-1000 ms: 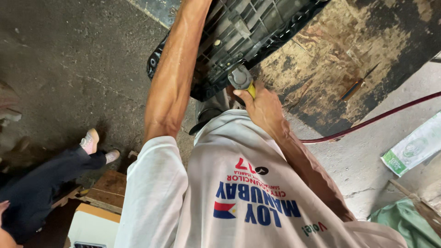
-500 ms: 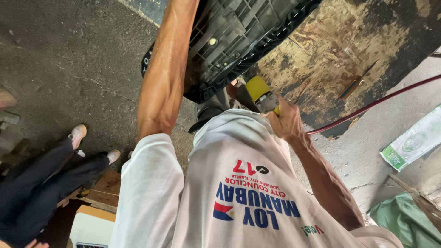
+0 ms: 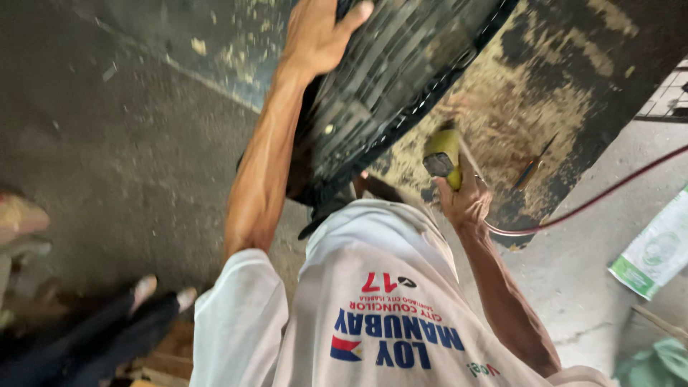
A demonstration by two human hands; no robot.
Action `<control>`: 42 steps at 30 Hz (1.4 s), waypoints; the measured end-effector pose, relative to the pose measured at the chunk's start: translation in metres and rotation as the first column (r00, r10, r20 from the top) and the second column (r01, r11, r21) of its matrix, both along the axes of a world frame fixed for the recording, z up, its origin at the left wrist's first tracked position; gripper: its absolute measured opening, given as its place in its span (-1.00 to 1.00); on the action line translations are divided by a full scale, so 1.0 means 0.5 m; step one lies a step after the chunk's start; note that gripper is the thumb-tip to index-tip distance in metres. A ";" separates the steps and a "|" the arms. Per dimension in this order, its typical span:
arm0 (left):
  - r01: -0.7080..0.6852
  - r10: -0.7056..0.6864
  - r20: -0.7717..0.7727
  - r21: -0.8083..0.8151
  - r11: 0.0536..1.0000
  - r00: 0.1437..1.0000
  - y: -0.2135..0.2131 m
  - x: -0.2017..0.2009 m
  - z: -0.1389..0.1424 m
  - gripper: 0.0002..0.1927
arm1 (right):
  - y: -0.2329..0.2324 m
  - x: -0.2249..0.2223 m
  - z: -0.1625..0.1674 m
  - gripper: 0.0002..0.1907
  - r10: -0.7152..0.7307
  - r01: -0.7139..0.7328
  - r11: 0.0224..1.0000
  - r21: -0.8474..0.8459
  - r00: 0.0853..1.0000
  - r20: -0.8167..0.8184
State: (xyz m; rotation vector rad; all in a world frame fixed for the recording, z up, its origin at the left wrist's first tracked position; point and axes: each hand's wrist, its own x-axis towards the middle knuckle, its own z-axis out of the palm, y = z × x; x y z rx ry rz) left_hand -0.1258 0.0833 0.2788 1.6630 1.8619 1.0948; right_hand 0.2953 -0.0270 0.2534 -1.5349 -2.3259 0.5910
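My left hand [image 3: 315, 36] grips the top edge of a black slatted plastic grille [image 3: 387, 86], my arm stretched out along its left side. The grille stands tilted over a dusty dark board [image 3: 573, 79]. My right hand [image 3: 467, 204] is closed around a yellow-handled tool [image 3: 441, 154], held just to the right of the grille's lower edge and apart from it. The tool's tip is hidden. My white printed shirt [image 3: 373, 308] fills the lower middle.
A red cable [image 3: 588, 204] runs from my right hand across the concrete floor to the right. A green and white bag [image 3: 656, 251] lies at the right edge. Another person's dark-trousered legs and feet [image 3: 143, 304] are at the lower left.
My right hand with the yellow tool has drawn to the right, away from the grille. My left hand's grip on the grille's top has come into view.
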 end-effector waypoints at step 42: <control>0.942 -0.683 -0.725 -0.157 0.297 0.094 0.198 0.334 0.154 -0.75 | 0.348 -0.303 0.024 -0.05 -0.853 -0.728 0.463 -0.506 -0.210 -0.478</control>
